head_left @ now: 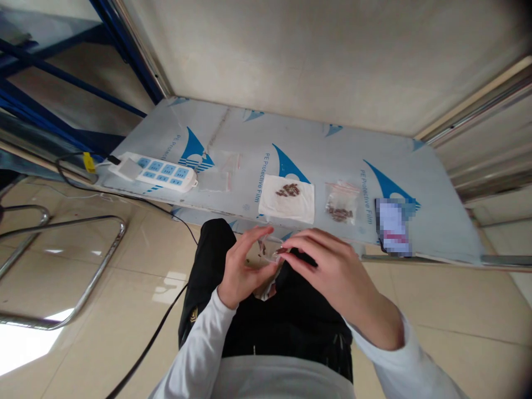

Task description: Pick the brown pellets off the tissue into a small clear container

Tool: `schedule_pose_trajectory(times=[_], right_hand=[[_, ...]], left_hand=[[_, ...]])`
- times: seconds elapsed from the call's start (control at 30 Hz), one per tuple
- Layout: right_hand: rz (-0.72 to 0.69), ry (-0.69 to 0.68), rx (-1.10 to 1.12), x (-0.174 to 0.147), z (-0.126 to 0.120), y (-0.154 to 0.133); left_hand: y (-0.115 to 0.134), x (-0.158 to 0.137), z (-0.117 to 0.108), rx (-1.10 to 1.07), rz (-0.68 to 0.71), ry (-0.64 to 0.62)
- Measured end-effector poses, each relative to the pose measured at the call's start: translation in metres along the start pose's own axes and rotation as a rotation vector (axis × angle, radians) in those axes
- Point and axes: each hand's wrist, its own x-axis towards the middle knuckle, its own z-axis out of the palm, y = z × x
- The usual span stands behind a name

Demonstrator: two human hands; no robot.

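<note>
My left hand [239, 274] is gripping the clear bag [266, 249] between thumb and fingers | my right hand [336, 269] is pinching a brown piece [281, 251] | it's sitting between those fingertips, right at the bag's upper edge

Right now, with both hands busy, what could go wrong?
The small brown piece pinched in the right hand could slip at the mouth of the clear bag held by the left hand and drop onto the dark trousers. A bump of the bench might scatter the loose brown pieces on the white sheet.
</note>
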Motion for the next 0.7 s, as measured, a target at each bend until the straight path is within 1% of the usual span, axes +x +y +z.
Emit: schedule_pose_trajectory(times=[0.1, 0.17, 0.23, 0.3, 0.33, 0.4, 0.43, 0.47, 0.5, 0.57, 0.6, 0.63, 0.7], right_hand=[[-0.068, -0.104, -0.196, 0.003, 0.001, -0.005], [-0.087, -0.126, -0.260, 0.005, 0.004, -0.006], [-0.096, -0.128, -0.233, 0.005, 0.004, -0.007], [-0.077, -0.108, -0.095, 0.007, 0.003, -0.002], [-0.046, -0.079, -0.006, 0.009, 0.004, 0.004], [0.071, 0.040, 0.127, 0.016, 0.011, 0.026], [0.149, 0.113, 0.153, 0.022, 0.017, 0.041], [0.229, 0.195, 0.142, 0.029, 0.026, 0.058], [0.300, 0.240, 0.122, 0.036, 0.035, 0.075], [0.389, 0.231, 0.042, 0.050, 0.056, 0.106], [0.412, 0.217, -0.005, 0.057, 0.065, 0.118], [0.426, 0.196, -0.051, 0.062, 0.074, 0.127], [0.436, 0.162, -0.115, 0.070, 0.085, 0.135]], left_hand=[[0.001, 0.000, 0.003, -0.017, 0.024, -0.003], [0.002, 0.000, 0.004, -0.020, 0.033, -0.005], [0.002, 0.000, 0.004, -0.016, 0.036, -0.006], [0.001, -0.001, 0.002, -0.006, 0.023, -0.003], [0.000, -0.002, 0.002, 0.001, 0.012, -0.001], [-0.001, -0.003, 0.001, 0.017, -0.015, 0.009], [-0.001, -0.004, 0.000, 0.024, -0.029, 0.014], [-0.001, -0.005, 0.000, 0.029, -0.040, 0.018], [-0.002, -0.005, 0.000, 0.034, -0.049, 0.019], [-0.002, -0.005, 0.000, 0.044, -0.056, 0.013], [-0.002, -0.004, 0.000, 0.050, -0.054, 0.010], [-0.002, -0.004, 0.000, 0.054, -0.051, 0.008], [-0.002, -0.003, 0.000, 0.058, -0.044, 0.008]])
